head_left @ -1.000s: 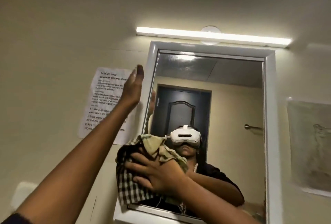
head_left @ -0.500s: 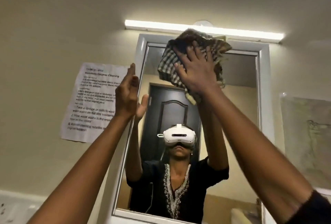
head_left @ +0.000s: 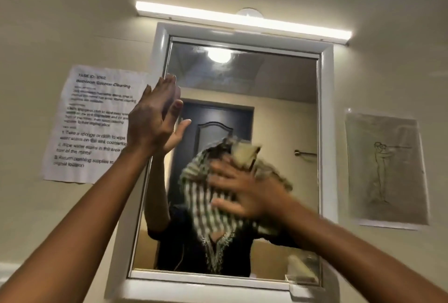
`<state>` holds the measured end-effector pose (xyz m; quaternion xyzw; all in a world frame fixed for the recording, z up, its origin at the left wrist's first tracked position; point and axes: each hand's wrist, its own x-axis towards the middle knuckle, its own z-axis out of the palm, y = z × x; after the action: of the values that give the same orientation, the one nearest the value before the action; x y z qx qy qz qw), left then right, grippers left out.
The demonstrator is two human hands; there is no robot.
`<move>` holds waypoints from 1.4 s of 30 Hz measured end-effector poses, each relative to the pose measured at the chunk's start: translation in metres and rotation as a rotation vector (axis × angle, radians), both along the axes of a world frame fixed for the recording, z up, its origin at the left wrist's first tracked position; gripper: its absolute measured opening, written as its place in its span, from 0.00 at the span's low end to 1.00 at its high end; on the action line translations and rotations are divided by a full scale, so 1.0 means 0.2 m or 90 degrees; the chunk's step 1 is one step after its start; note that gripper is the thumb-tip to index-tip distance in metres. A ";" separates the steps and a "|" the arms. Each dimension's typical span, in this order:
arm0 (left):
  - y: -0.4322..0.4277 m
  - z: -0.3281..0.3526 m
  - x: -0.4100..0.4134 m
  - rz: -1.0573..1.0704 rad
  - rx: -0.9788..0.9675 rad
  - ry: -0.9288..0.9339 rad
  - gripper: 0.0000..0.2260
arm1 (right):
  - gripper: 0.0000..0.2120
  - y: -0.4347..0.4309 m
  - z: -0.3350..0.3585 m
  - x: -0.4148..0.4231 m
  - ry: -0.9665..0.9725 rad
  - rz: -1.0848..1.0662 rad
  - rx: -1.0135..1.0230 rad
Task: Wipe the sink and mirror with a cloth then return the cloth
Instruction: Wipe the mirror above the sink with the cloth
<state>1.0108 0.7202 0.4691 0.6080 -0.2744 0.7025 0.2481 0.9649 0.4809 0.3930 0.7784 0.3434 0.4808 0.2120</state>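
A white-framed mirror point(head_left: 326, 133) hangs on the beige wall in front of me. My right hand point(head_left: 244, 192) presses a checked green and white cloth point(head_left: 203, 205) flat against the middle of the glass, fingers spread over it. The cloth is blurred. My left hand point(head_left: 152, 118) is raised with fingers apart, its palm resting on the mirror's left frame edge and holding nothing. The glass reflects a person in a dark top, partly hidden behind the cloth. The sink is out of view.
A lit tube light point(head_left: 242, 21) runs above the mirror. A printed instruction sheet point(head_left: 94, 123) is taped to the wall left of the mirror. A paper with a line drawing point(head_left: 385, 169) hangs to the right.
My right hand swept the cloth from the mirror's lower left up to its top edge, then back down to the middle. My left hand stayed on the left frame.
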 end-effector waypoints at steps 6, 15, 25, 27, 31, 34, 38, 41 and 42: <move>-0.01 -0.01 0.00 0.029 -0.001 -0.002 0.28 | 0.29 -0.22 0.86 -0.08 -0.193 -0.099 0.312; -0.01 0.00 0.00 0.028 -0.011 0.013 0.28 | 0.26 0.11 0.00 -0.04 -0.140 -0.110 0.291; -0.01 0.00 -0.01 0.028 -0.017 0.010 0.21 | 0.19 0.08 -0.63 -0.04 0.038 -0.106 0.053; 0.01 0.00 0.01 0.032 -0.011 0.013 0.22 | 0.21 -0.07 -0.49 -0.08 0.022 -0.045 0.163; -0.01 -0.01 0.03 0.069 -0.002 0.001 0.23 | 0.23 -0.32 -0.01 -0.16 -0.114 -0.142 0.361; -0.02 -0.01 0.02 0.061 -0.011 0.002 0.24 | 0.24 -0.33 0.38 -0.13 -0.206 -0.189 0.354; -0.02 -0.01 0.02 0.056 -0.024 0.009 0.24 | 0.26 -0.30 0.81 -0.08 -0.236 -0.194 0.425; -0.02 -0.01 0.01 0.042 -0.032 0.012 0.25 | 0.27 -0.29 0.83 -0.06 -0.249 -0.212 0.432; -0.02 -0.01 0.01 0.038 -0.033 0.012 0.25 | 0.27 -0.29 0.77 -0.06 -0.245 -0.209 0.430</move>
<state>1.0120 0.7169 0.4678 0.6157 -0.2354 0.7108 0.2456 0.9529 0.4227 0.5473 0.7445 -0.0080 0.6628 0.0793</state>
